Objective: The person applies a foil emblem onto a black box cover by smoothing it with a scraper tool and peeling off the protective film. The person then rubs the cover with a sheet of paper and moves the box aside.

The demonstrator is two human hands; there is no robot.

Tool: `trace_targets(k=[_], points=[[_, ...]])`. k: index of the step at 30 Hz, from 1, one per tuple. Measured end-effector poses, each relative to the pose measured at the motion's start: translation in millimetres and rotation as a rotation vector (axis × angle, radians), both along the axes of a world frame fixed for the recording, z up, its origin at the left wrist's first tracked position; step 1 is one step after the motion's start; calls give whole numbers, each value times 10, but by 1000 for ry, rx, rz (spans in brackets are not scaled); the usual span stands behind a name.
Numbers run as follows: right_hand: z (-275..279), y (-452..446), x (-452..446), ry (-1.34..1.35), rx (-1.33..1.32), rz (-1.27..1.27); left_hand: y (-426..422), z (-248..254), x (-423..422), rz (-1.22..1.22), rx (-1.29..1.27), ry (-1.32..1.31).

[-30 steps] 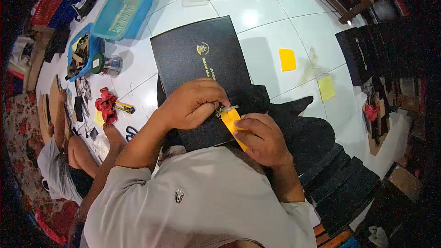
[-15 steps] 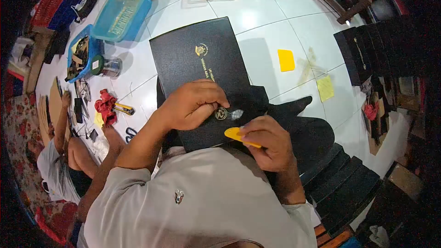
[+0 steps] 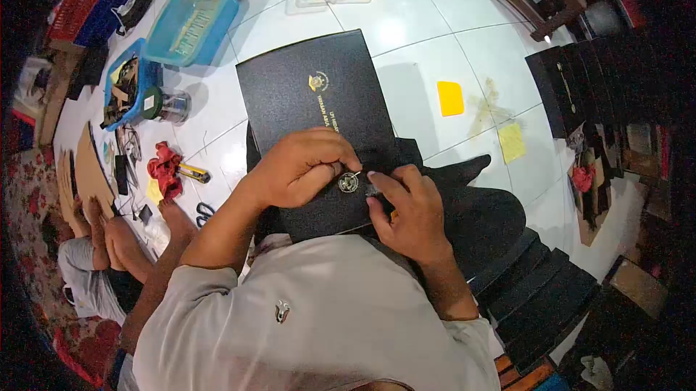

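Observation:
A black folder (image 3: 290, 94) with gold printing lies in front of my body, its lower part close to my shirt. My left hand (image 3: 304, 170) rests on it with curled fingers, the fingertips at the upper left edge of a round metallic-looking emblem (image 3: 349, 183). Whether anything is pinched there is hidden. On the emblem's other side is my right hand (image 3: 412, 210), its index fingertip and thumb near a small shiny clear piece (image 3: 372, 189). A bit of the yellow scraper (image 3: 394, 215) shows beneath the right fingers, mostly covered by them.
A yellow card-like piece (image 3: 450, 98) and a yellow paper note (image 3: 512, 142) lie on the tiles. Left are a blue tub (image 3: 134, 86), a jar (image 3: 167, 104), a cutter (image 3: 194, 172) and scissors (image 3: 205, 213). Another person (image 3: 109, 253) sits there. Black folders (image 3: 544, 297) are stacked right.
My right hand has moved up and left to the emblem, and the yellow scraper has turned mostly out of sight under its fingers. My left hand stays put. The other person's arms have shifted.

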State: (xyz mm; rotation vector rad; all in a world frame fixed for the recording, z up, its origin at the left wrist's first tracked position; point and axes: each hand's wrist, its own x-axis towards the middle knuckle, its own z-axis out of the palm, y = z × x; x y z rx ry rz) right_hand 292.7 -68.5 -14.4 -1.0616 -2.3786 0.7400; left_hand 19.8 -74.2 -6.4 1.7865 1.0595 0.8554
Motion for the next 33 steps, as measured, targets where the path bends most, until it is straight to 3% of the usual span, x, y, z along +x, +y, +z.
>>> trace_targets(k=[9, 33], points=[[-13, 65, -1, 171, 136, 89, 22, 30, -38, 58, -16, -91], [-51, -31, 55, 134, 101, 163, 8, 33, -45, 91, -60, -102]])
